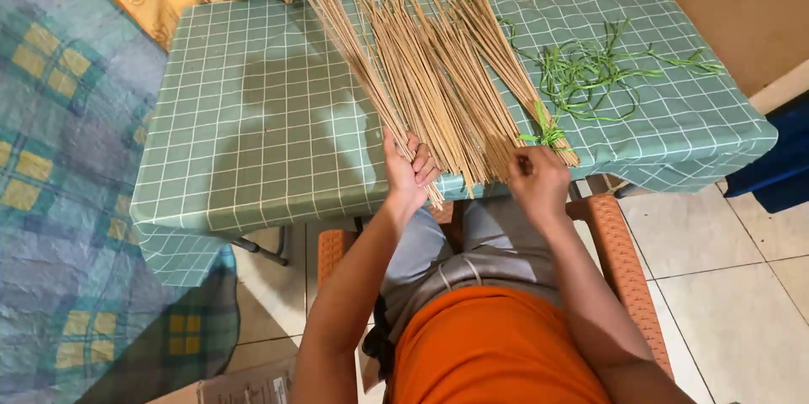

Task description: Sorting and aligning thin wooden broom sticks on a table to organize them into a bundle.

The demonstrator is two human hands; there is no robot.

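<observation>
Orange shirt and grey trousers fill the foreground, the person sitting on a woven chair pulled up to the table. Over on the left, the left hand curls around the near ends of the thin sticks, pinning the fan at the edge of the green checked tablecloth. The right hand is pinched shut on stick ends beside a green tie; loose green strips lie within reach further right.

Stick bundle runs off top edge; near ends hidden under both hands (right-hand grip unclear); surface legs mostly hidden.
</observation>
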